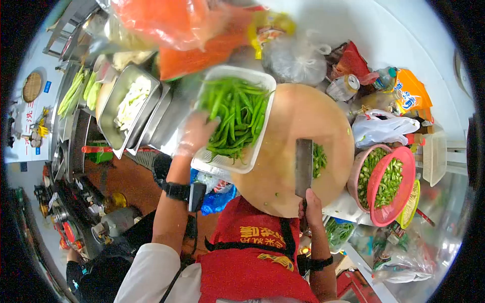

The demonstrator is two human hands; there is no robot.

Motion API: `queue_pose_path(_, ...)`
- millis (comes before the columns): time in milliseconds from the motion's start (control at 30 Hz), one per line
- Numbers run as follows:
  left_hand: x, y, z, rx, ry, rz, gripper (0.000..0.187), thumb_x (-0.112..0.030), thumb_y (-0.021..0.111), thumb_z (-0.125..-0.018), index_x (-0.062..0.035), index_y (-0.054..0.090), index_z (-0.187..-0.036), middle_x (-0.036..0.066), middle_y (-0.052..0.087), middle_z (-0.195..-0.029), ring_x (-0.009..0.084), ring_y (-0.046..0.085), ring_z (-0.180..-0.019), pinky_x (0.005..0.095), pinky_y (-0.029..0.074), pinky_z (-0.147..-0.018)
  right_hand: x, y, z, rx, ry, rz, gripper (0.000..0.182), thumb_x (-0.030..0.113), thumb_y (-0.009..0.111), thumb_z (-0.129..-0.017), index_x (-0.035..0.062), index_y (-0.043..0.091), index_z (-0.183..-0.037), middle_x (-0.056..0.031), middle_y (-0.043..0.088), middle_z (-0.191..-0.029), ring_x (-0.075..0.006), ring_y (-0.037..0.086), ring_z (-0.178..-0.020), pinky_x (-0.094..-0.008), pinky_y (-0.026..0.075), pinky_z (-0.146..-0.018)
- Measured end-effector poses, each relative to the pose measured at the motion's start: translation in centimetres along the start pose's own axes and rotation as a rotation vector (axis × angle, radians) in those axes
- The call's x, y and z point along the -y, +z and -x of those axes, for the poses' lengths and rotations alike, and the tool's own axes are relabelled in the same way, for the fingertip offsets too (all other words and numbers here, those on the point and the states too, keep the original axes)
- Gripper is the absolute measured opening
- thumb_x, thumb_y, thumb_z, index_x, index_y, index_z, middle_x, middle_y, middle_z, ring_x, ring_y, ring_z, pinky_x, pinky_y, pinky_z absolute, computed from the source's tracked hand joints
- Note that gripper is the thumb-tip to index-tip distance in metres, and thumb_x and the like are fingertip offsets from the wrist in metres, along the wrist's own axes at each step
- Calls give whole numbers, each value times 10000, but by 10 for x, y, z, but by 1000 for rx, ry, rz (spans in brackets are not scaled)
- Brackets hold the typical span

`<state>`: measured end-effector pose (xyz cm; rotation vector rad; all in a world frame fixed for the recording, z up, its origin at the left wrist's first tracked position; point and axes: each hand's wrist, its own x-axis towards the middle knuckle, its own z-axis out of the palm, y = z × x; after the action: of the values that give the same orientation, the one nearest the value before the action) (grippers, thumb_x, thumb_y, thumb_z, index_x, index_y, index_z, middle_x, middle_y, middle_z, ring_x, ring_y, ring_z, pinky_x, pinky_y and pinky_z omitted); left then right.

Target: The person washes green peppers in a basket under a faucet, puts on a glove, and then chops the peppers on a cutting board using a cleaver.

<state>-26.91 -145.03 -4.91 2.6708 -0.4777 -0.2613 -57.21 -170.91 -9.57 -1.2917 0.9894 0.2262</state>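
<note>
Far over on the left, a round mat [32, 87] hung on the wall [20, 170], and below, a person [108, 275] in black was at the edge of the reddish floor [136, 174]. Steel pans [112, 123] came next, then the white tray [260, 76], full of green peppers [240, 111], its lower right edge overlapping the board [283, 121]. And the left hand [198, 132], all blur, was right at the tray's left side, fingers at the peppers; whether it had hold of any, I could not tell. Centre stage came the board, round and tan, with a cleaver [304, 166] over its right half, and the right hand [313, 204] wrapped round the handle! Cut bits [318, 160] lay just beside the blade. Farther right, pink baskets [411, 166] sat at the white counter [346, 213], near bags [379, 126] and packets [411, 93].

Now the count, left to right: one mat, one other person, at least two pans, the leftmost holding pale slices; one tray, its peppers too heaped to number; one board, one cleaver, one small pile of bits; one can [343, 88]; two pink baskets, both holding cut greens, and one yellow basket [415, 202] partly hidden.
</note>
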Motion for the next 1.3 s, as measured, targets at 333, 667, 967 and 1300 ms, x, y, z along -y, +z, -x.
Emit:
queue_pose_path(333, -111, 41, 91, 218, 277, 630, 298, -220, 520, -893, -6, 538, -1100, 182, 568, -956, 326, 563, -866, 380, 459, -786, 2, 3, 0, 15, 22, 50, 389, 438, 422, -927, 71, 481, -811, -20, 454, -545, -114, 430, -420, -256, 370, -403)
queue_pose_path(667, -83, 163, 146, 367, 301, 160, 463, -154, 527, -789, -1, 456, -1220, 254, 492, -1095, 423, 545, -925, 478, 456, -778, 14, 10, 3, 40, 16, 30, 326, 390, 453, -928, 82, 500, -835, -3, 446, -527, -90, 416, -408, -240, 343, -383)
queue_pose_path(967, -92, 103, 135, 713, 5, 330, 384, -355, 482, -847, -12, 594, -981, 218, 610, -858, 364, 605, -776, 457, 468, -695, 18, 25, -5, 65, -73, 141, 326, 361, 403, -952, 56, 488, -875, -6, 419, -510, -92, 391, -388, -244, 313, -367)
queue_pose_path(1300, -86, 139, 148, 768, 23, 272, 271, -205, 429, -893, 13, 568, -971, 228, 585, -935, 381, 564, -844, 464, 457, -768, 20, 33, -7, 90, -59, 93, 324, 353, 392, -959, 54, 490, -883, -1, 426, -510, -78, 379, -381, -234, 303, -365)
